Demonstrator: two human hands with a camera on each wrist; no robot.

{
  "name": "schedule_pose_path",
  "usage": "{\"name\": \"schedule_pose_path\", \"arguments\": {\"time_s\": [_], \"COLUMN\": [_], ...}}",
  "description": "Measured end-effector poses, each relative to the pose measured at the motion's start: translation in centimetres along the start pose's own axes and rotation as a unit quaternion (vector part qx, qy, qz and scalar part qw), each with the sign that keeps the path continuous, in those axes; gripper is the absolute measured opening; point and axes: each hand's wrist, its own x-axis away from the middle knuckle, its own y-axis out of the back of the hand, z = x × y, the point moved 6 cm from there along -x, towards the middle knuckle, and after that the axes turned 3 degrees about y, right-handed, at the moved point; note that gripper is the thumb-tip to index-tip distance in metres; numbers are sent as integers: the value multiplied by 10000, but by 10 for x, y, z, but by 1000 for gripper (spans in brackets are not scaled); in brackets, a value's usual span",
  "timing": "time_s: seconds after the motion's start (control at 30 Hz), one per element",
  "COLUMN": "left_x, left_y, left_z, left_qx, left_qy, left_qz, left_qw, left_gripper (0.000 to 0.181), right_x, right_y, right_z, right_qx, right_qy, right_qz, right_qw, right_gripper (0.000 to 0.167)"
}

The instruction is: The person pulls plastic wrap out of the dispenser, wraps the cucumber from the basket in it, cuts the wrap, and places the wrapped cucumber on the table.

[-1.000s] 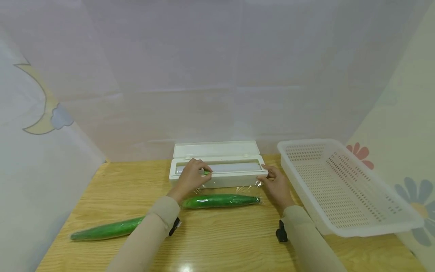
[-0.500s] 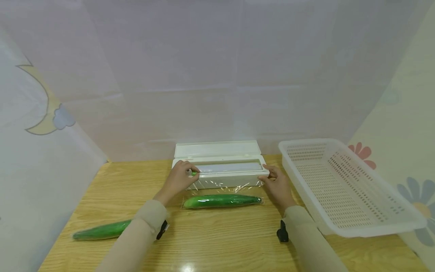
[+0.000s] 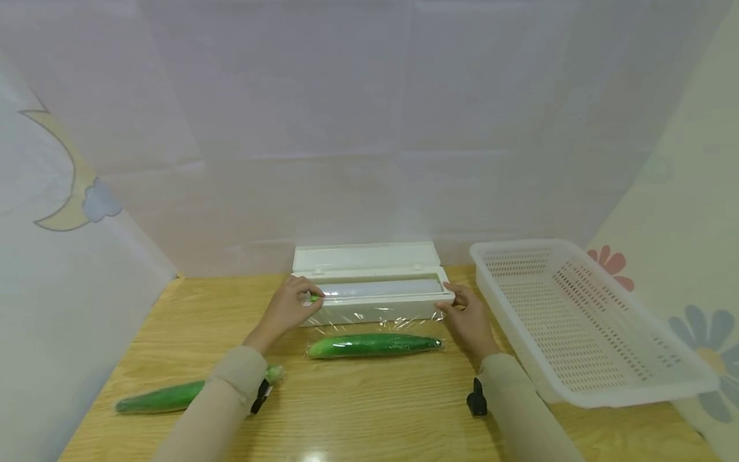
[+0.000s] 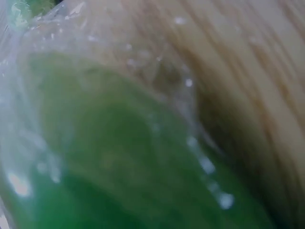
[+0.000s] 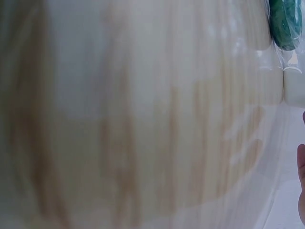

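A white cling film box (image 3: 369, 312) lies with its lid up at the back of the table, a roll inside. My left hand (image 3: 284, 309) pinches a small green slide cutter (image 3: 314, 298) near the left end of its front edge. At the right end, my right hand (image 3: 469, 319) grips the box's corner between thumb and fingers. Clear cling film (image 3: 369, 319) hangs from the front edge down to a cucumber (image 3: 375, 345), which it covers. A second cucumber (image 3: 161, 398), wrapped in film, lies partly hidden under my left forearm. Close up, the left wrist view shows a film-covered cucumber (image 4: 119, 143).
To the right stands a white perforated plastic basket (image 3: 554, 321), close to my right forearm. Behind the box rises a pale wall covering (image 3: 398, 192). Wooden tabletop (image 3: 369, 410) stretches in front of the cucumbers.
My left hand has slid left along the box's front edge with the green slide cutter. More of the second cucumber's right end now shows. My right hand has kept its place.
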Motion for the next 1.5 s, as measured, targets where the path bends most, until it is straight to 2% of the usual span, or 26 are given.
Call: {"name": "schedule_pose_path", "arguments": {"time_s": [0.1,0.2,0.43,0.67,0.93,1.17,1.5], "left_x": [2,4,8,11,13,17,17], "left_y": [4,8,10,14,13,17,18], "left_z": [-4,-7,-3,-6,-3,2,7], "left_qx": [-337,-632,-769,-1026,-767,-904,-454], "left_qy": [-148,-169,-18,-103,130,525,419], "left_qz": [-72,-153,-213,-554,-529,-464,-289], "left_qw": [9993,9977,9968,9931,9956,9934,9977], "left_gripper": [11,12,11,9,9,12,10], "right_x": [0,-1,1,1,1,2,1], "right_y": [1,1,-1,0,1,-1,-1], "right_z": [1,2,-2,1,2,1,4], "right_qx": [66,120,-34,100,-109,-25,171], "right_qy": [97,193,-55,14,96,112,168], "right_qz": [-39,-47,3,-21,-24,-62,-85], "right_qw": [9999,9997,10000,9999,9999,9999,9997], "right_gripper": [52,51,53,52,53,53,51]}}
